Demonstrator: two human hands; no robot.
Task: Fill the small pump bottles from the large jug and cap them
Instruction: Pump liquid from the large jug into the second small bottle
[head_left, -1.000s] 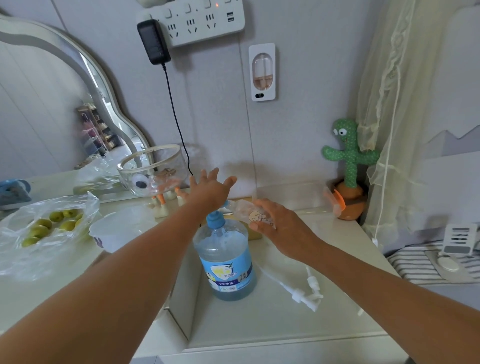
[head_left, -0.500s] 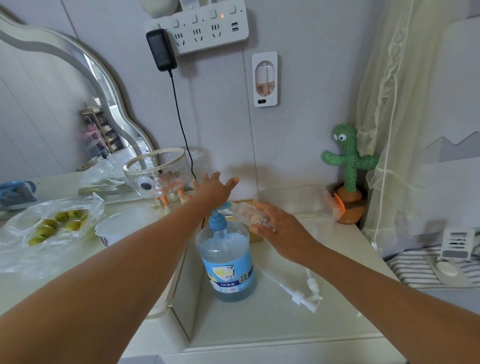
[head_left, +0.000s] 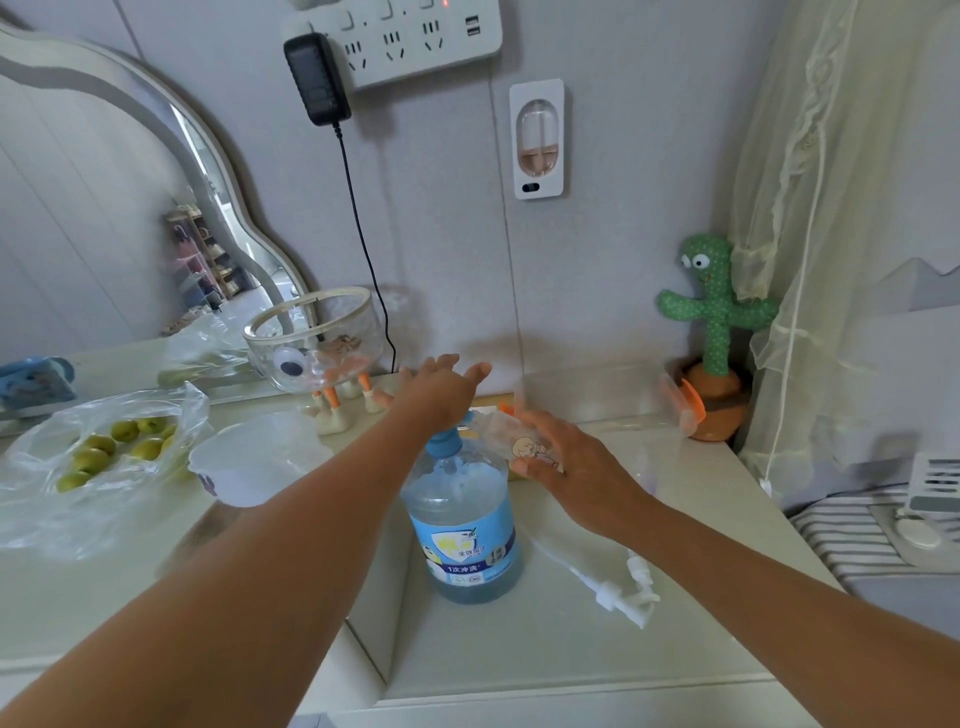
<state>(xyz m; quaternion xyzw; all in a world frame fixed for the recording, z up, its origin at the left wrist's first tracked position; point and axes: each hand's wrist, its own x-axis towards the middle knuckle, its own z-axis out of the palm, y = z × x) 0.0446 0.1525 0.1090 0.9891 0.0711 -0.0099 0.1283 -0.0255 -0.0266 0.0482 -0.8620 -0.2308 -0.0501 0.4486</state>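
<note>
A large clear jug (head_left: 464, 525) with blue liquid, a blue label and a blue pump head (head_left: 444, 441) stands on the lower white table (head_left: 545, 649). My left hand (head_left: 441, 387) lies palm down on the pump head with straight fingers. My right hand (head_left: 566, 467) holds a small clear bottle (head_left: 506, 434) tilted, its mouth at the pump's spout. Two white pump caps (head_left: 623, 597) with tubes lie on the table to the right of the jug.
A white bowl (head_left: 244, 462) and a plastic bag of green fruit (head_left: 104, 452) sit on the left counter. A glass bowl with googly eyes (head_left: 311, 338) stands behind them. A cactus toy (head_left: 714, 332) occupies the back right corner. A cable hangs down the wall.
My left hand has lowered onto the pump head, which sits lower than a second ago. The right hand keeps the small bottle at the spout. The view has shifted slightly.
</note>
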